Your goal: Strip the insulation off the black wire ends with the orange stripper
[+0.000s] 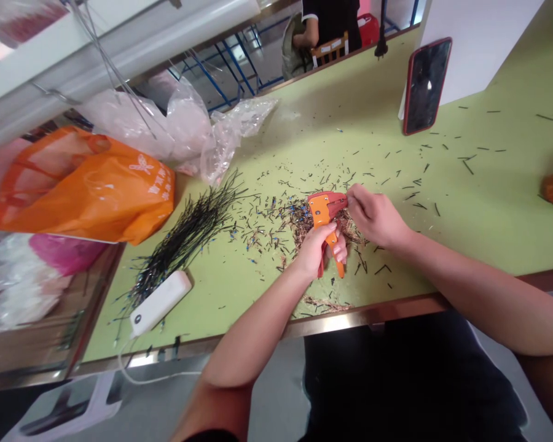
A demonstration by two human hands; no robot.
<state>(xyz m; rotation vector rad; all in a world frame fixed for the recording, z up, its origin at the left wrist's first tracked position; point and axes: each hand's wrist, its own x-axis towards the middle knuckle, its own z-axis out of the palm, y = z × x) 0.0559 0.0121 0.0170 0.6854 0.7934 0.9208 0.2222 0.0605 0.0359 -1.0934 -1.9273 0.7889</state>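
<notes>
My left hand [321, 247] is wrapped around the handles of an orange and red wire stripper [321, 209], whose head points to the right. At the tool's jaws is my right hand [373, 215], closed, with thumb and fingers pinched together. Whatever lies in that pinch is too small or hidden to make out. Beneath both hands lies a heap of copper strands and short black wire offcuts [299, 230]. To the left, a bundle of long black wires [188, 230] is spread on the green table [239, 294].
A white power bank [161, 302] with a cable lies by the wire bundle. Behind are an orange bag [105, 190] and clear plastic bags [184, 123]. A phone [427, 86] leans against a white box [479, 49]. Another person [332, 24] sits beyond the table.
</notes>
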